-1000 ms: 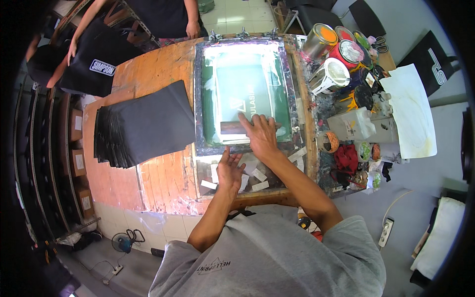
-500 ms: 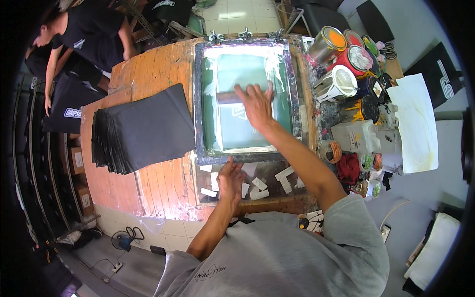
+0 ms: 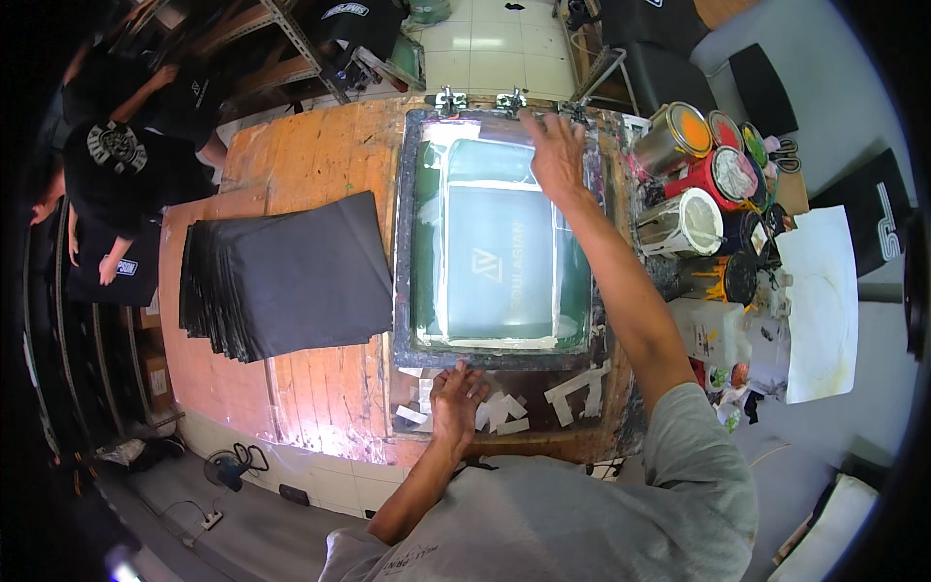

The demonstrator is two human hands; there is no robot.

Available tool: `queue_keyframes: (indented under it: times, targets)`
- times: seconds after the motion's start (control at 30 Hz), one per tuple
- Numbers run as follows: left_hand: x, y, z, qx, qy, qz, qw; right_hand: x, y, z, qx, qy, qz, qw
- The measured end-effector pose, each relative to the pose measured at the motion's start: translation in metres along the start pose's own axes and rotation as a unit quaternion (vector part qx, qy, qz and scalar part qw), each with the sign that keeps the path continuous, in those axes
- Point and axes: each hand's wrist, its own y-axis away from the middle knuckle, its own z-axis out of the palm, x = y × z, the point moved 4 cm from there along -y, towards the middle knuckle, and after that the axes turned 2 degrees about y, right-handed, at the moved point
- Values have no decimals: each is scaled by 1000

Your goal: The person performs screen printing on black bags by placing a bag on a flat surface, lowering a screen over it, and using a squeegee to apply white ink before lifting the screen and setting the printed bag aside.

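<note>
A screen-printing frame (image 3: 401, 291) with dark edges lies on the wooden table in front of me. Its pale mesh (image 3: 519, 262) carries a light logo, with green and white borders around it. At the far end of the screen my right hand (image 3: 558, 160) is closed on a squeegee (image 3: 497, 129), which is partly hidden by the fingers. My left hand (image 3: 456, 403) is at the frame's near edge, its curled fingertips against it. To the left of the screen lies a fanned stack of black sheets (image 3: 301, 276).
Metal hinge clamps (image 3: 511, 100) line the frame's far edge. Paint cans (image 3: 672, 138) and a white bucket (image 3: 693, 223) crowd the right side. White tape pieces (image 3: 502, 412) lie by the near edge. Co-workers (image 3: 121, 160) stand at the far left beside racks.
My right hand has pushed the squeegee from the middle of the mesh to its far end. My left hand stays at the near edge. The view has shifted, and the co-workers have moved.
</note>
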Motion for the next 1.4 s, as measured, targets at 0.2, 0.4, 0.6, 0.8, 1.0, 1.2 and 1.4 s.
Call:
queue_keyframes:
  times: [0.2,0.4,0.6,0.8,1.0,1.2,1.4]
  targets:
    - [3,2,-3,-6,6,-1,1000,-7,-10,27,-9,29,-8,999]
    - [16,10,7,-30,-21,30,999,-52,30,-13,-80,-18,-32,996]
    - [31,19,20,-72,-10,72,995,-109,150,-111,-75,-52,-44,995]
    - [55,40,41,-94,-25,74,993,-154,198,-208,-70,-75,-43,994]
    - [109,75,91,-243,-1,187,952,-140,144,-247,68,-36,-93,993]
    - [174,-16,104,-177,-150,353,906,-122,42,-292,100,-54,-107,988]
    - [159,-134,64,300,-716,359,519,-115,-28,-332,-172,-122,32,977]
